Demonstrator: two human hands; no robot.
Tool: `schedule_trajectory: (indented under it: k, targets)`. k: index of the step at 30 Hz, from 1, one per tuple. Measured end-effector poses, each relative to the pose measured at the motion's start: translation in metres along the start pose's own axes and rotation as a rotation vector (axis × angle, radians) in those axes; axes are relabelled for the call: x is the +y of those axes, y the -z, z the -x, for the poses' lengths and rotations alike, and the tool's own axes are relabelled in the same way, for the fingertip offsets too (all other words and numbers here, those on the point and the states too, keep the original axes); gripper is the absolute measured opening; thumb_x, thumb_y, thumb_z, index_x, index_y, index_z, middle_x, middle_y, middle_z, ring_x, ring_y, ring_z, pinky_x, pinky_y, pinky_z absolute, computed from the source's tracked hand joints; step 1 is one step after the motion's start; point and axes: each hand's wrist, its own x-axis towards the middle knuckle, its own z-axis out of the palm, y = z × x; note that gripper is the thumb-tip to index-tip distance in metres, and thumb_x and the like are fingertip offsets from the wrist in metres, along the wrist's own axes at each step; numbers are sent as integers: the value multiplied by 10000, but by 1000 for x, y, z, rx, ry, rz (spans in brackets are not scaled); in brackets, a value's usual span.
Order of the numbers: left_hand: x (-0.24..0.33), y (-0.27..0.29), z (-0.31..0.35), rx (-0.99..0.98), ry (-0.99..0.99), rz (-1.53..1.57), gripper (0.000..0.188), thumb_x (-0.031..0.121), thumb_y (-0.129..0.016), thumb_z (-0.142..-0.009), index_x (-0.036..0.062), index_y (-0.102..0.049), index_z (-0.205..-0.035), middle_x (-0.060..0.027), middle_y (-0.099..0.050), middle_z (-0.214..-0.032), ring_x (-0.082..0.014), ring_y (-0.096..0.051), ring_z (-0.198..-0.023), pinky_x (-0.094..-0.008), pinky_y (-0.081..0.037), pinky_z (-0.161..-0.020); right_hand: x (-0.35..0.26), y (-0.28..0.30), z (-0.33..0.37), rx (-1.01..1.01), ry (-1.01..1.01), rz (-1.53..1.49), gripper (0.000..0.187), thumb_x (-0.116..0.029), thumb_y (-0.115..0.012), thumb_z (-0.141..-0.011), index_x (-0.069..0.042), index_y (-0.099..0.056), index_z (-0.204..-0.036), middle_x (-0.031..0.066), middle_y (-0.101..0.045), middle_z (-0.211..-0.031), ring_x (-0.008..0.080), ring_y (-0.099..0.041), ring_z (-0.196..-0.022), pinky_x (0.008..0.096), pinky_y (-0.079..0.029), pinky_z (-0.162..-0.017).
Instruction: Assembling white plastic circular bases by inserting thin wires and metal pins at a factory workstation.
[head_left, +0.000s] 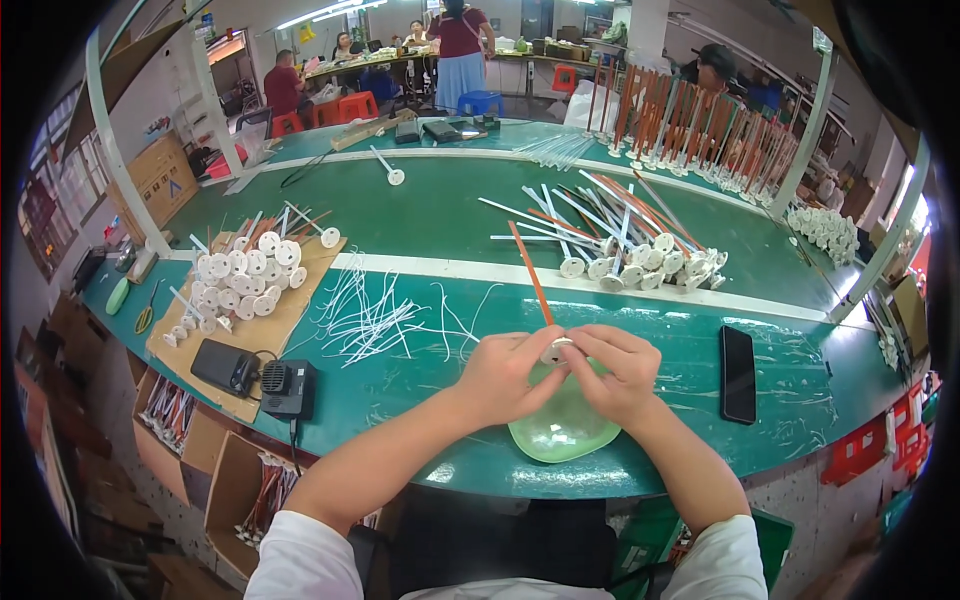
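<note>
Above a light green bowl (565, 440) at the near edge of the table, both my hands are closed on one white disc with a stick. My left hand (505, 378) pinches the small round white disc (556, 350) from the left. From the right, the fingers of my right hand (612, 375) press on the same disc. Its orange-brown stick (530, 272) points up and away, leaning left. My fingers cover part of the disc, and whether they hold a smaller piece cannot be made out. The bowl is partly hidden under my hands.
Thin white strips (375, 320) lie left of my hands. A heap of discs with sticks (245, 275) rests on cardboard, another heap (640, 255) lies ahead. A black phone (738, 375) is at right; a black boxy device (288, 390) sits at left. White posts (107, 140) frame the table.
</note>
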Motion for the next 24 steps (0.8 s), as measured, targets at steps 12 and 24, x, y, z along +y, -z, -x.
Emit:
schedule_trajectory:
  k: [12, 24]
  targets:
    - [-3, -6, 4, 0, -1, -22, 325, 69, -720, -811, 0, -627, -1115, -160, -694, -824, -328, -693, -703, -359, -539, -585, 1, 2, 1, -17, 13, -17, 153, -1, -768, -744, -16, -757, -895, 127, -732, -838, 243, -720, -703, 299, -573, -616]
    - [-11, -2, 0, 86, 266, 137, 316, 71, -728, -838, 30, -590, -1120, -138, -725, -861, -208, -726, -725, -298, -555, -646, -4, -9, 8, -59, -545, -407, 238, 53, -710, -840, 31, -706, -1077, 134, -708, -1061, 184, -689, -945, 305, -573, -815]
